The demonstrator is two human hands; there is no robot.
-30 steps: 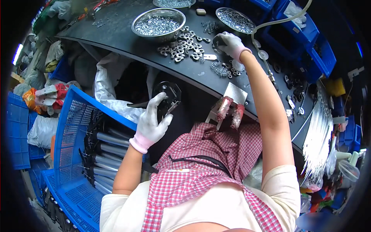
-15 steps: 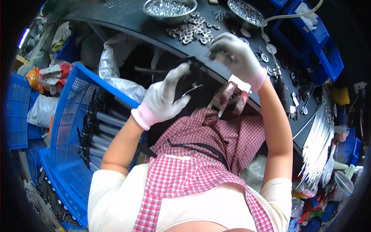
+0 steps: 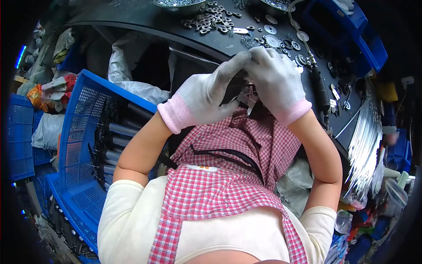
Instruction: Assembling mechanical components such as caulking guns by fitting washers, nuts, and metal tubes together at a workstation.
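Both my hands wear white gloves with pink cuffs and meet at the table's near edge. My left hand [image 3: 206,94] is closed round a dark part that its fingers mostly hide; a grey tube [image 3: 193,55] sticks out beyond them to the left. Against it, the fingers of my right hand [image 3: 274,79] are bent and pressed together at the same dark part. Whatever small piece they hold is hidden. Just below the fingertips, a metal bracket [image 3: 248,102] shows in part between the hands.
Small metal links [image 3: 213,20] lie piled on the dark table [image 3: 132,15], near metal bowls [image 3: 180,3] of small parts. Washers and discs [image 3: 272,42] lie ahead of my right hand. A black air-tool handle [image 3: 322,90], thin rods [image 3: 362,141] and blue bins [image 3: 369,53] are rightward; a blue basket [image 3: 77,132] of tubes stands left.
My right hand has come back from the small parts on the table toward me. My left hand has moved up and right with the tube, and the two hands now meet.
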